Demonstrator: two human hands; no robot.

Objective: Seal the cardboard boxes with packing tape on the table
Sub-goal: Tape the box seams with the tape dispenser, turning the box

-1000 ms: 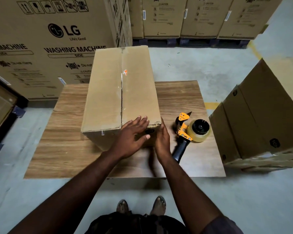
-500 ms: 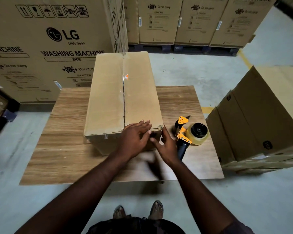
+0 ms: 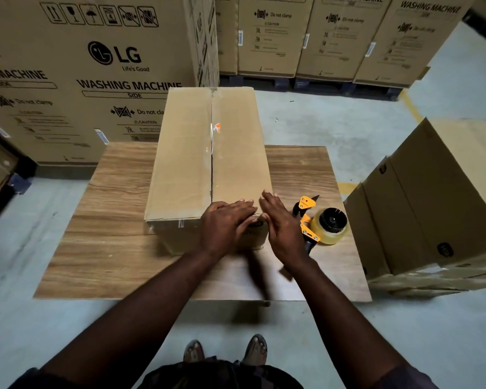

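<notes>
Cardboard box [image 3: 185, 164] lies closed on the wooden table [image 3: 110, 248], its long axis running from the near side straight away to the far side, with one short end facing the person. Nearest of all, two sandalled feet [image 3: 255, 350] stand on the grey floor below the table's near edge. Both forearms reach forward to the box's near end. The left hand [image 3: 225, 226] lies flat over the near top edge, just right of the centre seam, fingers straight and together, pointing right. The right hand [image 3: 281, 223] is flat too, fingers straight and pointing away, set against the box's near right corner; the two hands almost touch. Just right of that hand a yellow tape dispenser [image 3: 317, 223] with a roll of clear tape lies on the table, its dark handle partly hidden by the wrist. Further along the box top, a glossy strip of clear tape [image 3: 211, 153] shows on the seam between the two flaps, with a small orange mark on it. Right of the table sits a stack of flattened cartons [image 3: 432, 206]. Beyond, large washing-machine cartons [image 3: 82, 66] stand in rows across the far side
</notes>
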